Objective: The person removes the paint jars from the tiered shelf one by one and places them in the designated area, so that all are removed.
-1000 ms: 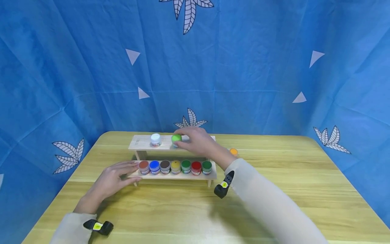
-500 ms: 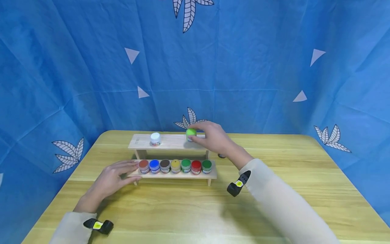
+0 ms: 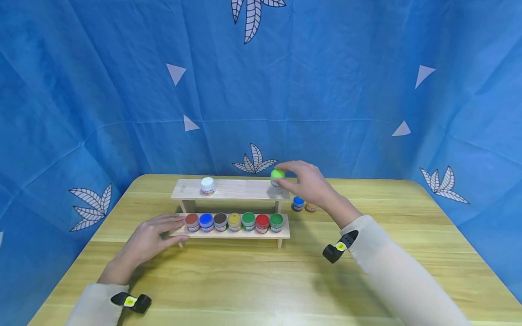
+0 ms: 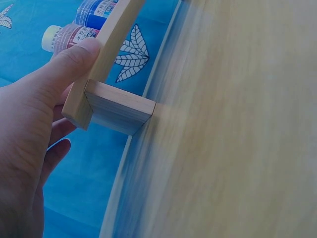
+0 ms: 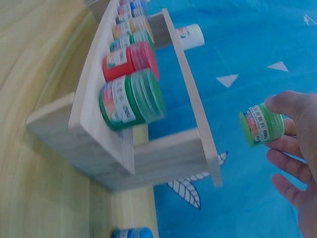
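Note:
My right hand point(image 3: 307, 183) pinches a light green paint jar point(image 5: 261, 125) between thumb and fingers. In the right wrist view the jar is apart from the upper shelf, just above its right end. My left hand point(image 3: 152, 240) grips the left end of the lower shelf of a two-tier wooden rack point(image 3: 240, 190), thumb on the front edge; some of its fingers are hidden behind the board. On the lower shelf several paint jars stand in a row, among them a red jar point(image 3: 262, 223) and a dark green jar point(image 5: 132, 99). A white jar point(image 3: 208, 185) stands on the upper shelf's left part.
To the right of the rack, a blue jar point(image 3: 298, 203) and an orange jar point(image 3: 311, 207) stand on the wooden table point(image 3: 244, 285), the orange one partly hidden by my right arm. A blue patterned cloth point(image 3: 326, 90) hangs behind and at both sides.
My right hand has carried the light green jar rightward along the upper shelf, from near its middle to its right end. The blue jar has come into view. My left hand has stayed put.

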`<state>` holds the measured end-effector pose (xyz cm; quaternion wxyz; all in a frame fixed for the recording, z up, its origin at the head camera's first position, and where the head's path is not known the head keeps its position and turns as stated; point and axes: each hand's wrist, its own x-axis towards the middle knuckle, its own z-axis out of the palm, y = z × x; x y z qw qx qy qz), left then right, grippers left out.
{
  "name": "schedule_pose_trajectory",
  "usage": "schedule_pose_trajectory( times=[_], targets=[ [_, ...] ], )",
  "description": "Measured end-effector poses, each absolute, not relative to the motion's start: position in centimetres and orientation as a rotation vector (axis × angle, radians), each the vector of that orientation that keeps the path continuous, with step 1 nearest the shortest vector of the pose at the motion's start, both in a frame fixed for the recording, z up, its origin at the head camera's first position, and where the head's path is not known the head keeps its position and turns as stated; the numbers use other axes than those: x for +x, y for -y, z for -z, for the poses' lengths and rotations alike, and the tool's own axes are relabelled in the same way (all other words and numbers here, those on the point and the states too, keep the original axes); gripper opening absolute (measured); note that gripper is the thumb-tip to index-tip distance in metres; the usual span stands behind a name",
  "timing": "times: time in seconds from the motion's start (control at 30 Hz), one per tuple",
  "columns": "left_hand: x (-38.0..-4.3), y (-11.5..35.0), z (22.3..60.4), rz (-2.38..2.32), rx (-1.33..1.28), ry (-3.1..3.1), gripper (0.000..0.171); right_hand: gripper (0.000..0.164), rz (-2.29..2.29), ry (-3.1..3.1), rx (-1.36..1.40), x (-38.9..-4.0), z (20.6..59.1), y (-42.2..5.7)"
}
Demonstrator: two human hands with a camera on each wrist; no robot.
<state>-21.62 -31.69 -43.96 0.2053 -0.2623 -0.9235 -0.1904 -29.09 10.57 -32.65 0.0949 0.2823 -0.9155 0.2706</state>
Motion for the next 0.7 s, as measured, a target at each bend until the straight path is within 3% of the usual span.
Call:
schedule_pose_trajectory(
  times=[0.7],
  targets=[
    [-21.7,31.7,44.1,0.507,-0.746,2.547,0.047,0.049,-0.807,2.78,0.654,-29.7,34.6,-16.5]
  ],
)
